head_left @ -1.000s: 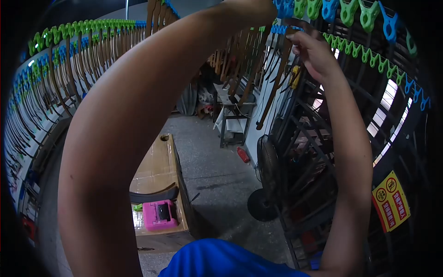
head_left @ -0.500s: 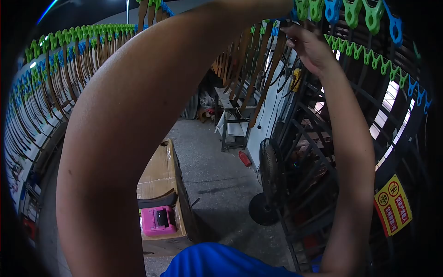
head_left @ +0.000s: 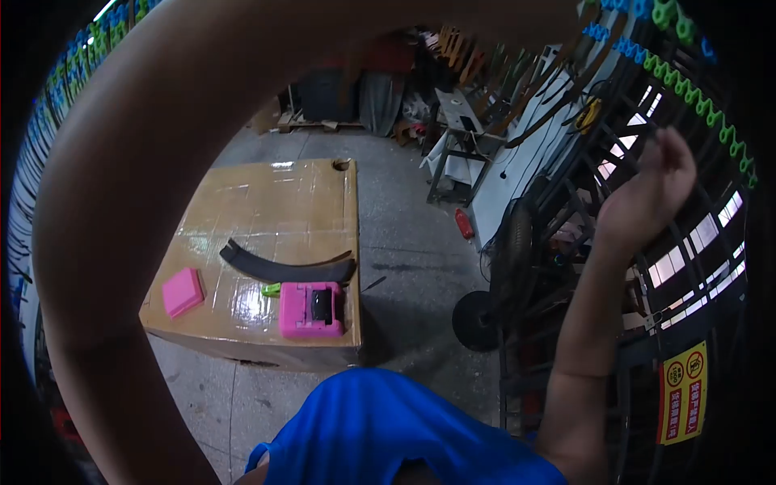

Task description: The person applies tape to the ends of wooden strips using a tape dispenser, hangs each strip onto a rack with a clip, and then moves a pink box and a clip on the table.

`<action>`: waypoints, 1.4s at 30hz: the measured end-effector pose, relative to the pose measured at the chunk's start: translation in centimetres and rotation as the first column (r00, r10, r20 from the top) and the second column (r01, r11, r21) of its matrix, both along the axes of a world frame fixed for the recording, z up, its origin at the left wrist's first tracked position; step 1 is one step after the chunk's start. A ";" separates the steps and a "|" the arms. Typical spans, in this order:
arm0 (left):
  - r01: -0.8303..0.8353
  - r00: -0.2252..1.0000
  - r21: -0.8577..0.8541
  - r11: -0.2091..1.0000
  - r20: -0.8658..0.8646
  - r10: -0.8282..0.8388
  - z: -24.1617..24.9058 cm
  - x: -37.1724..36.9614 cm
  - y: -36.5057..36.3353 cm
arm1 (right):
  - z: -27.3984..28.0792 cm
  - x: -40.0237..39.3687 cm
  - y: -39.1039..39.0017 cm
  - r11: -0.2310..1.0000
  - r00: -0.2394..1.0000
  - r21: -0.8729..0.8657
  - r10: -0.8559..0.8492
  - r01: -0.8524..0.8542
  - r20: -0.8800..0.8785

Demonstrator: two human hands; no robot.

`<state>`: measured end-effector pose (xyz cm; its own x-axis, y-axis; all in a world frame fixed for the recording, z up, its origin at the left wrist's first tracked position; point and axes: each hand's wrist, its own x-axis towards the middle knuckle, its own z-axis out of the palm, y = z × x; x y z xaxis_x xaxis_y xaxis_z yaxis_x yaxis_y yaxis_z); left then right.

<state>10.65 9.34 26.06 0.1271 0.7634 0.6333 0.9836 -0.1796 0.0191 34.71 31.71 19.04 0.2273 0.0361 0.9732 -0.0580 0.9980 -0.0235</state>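
Note:
My left arm reaches up and across the top of the view. Its hand is cut off at the upper edge, near brown strips [head_left: 572,87] that hang at the top right. My right hand [head_left: 653,194] is raised on the right, its fingers loosely bent and apart, with nothing visible in them. Above it runs a row of green clips [head_left: 702,105], with blue clips [head_left: 629,50] further left; the hand is apart from them.
A cardboard box [head_left: 267,210] bears a dark curved strip [head_left: 287,265], a pink device [head_left: 311,309] with a black part, a green clip [head_left: 272,289] and a pink block [head_left: 183,292]. A fan [head_left: 513,242], metal racks and a yellow-red sign [head_left: 684,394] stand right. A table [head_left: 459,113] is behind.
The view has tipped down, showing more of the box. My right hand has come away from the clips and moved down and right. The left hand has gone beyond the upper edge.

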 end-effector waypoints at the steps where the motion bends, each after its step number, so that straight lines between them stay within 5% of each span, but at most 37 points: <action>1: -0.016 1.000 -0.022 1.000 0.016 0.016 -0.4 -0.5 -0.9 | -3.5 -1.1 -1.8 0.991 0.982 -0.067 0.126 -0.117 0.141; 3: -0.044 0.998 -0.071 0.996 0.040 0.047 -1.4 -1.1 -2.8 | -9.5 -5.0 -5.2 0.957 0.856 -0.227 0.266 -0.181 0.444; 5: -0.065 0.996 -0.119 0.991 0.059 0.073 -2.1 -0.9 -4.3 | -13.9 -9.6 -7.4 0.807 0.517 -0.584 0.539 -0.090 0.665; 7: -0.067 0.993 -0.132 0.989 0.087 0.078 -5.5 -3.8 -6.4 | -19.3 -14.5 -7.1 0.795 0.262 -0.599 0.601 -0.095 0.755; 11: -0.086 0.957 -0.214 0.973 0.253 0.140 -11.7 -7.6 -10.8 | -25.4 -19.8 -6.2 0.888 0.103 -0.458 0.460 -0.047 0.882; 13: -0.122 0.922 -0.280 0.952 0.322 0.213 -14.4 -8.8 -12.4 | -25.8 -21.1 -5.7 0.878 -0.074 -0.477 0.479 0.040 0.875; 20: -0.150 0.828 -0.342 0.928 0.469 0.307 -23.9 -10.5 -12.8 | -23.8 -21.8 -6.6 0.930 -0.139 -0.367 0.359 -0.034 0.923; 22: -0.180 0.861 -0.217 0.959 0.437 0.261 -26.2 -10.1 -12.0 | -22.1 -21.2 -8.3 0.947 0.116 -0.260 0.284 -0.186 0.952; 26: -0.125 0.905 -0.083 0.989 0.399 0.148 -27.4 -9.8 -10.7 | -17.4 -18.5 -12.8 0.908 0.157 -0.366 0.399 -0.203 0.903; 29: -0.114 0.864 -0.284 0.952 0.444 0.236 -25.3 -9.0 -11.7 | -16.6 -16.8 -13.8 0.905 0.164 -0.403 0.421 -0.136 0.892; 31: -0.092 0.965 -0.216 0.972 0.221 0.141 -24.9 -9.2 -12.2 | -17.2 -16.3 -13.7 0.893 0.184 -0.332 0.397 -0.302 0.899; 37: -0.115 0.980 -0.246 0.962 -0.184 0.070 -22.9 -8.6 -12.5 | -19.9 -16.6 -14.7 0.839 0.017 -0.457 0.482 -0.295 0.876; 42: -0.061 0.968 -0.271 0.961 -0.251 -0.010 -22.8 -8.8 -11.7 | -21.5 -17.2 -15.0 0.818 0.013 -0.489 0.517 -0.303 0.856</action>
<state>1.85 -2.34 3.26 0.2309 0.9081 0.3493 0.9676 -0.1766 -0.1806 17.49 16.70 -2.45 -0.9351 -0.0992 0.3401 -0.2811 0.7919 -0.5421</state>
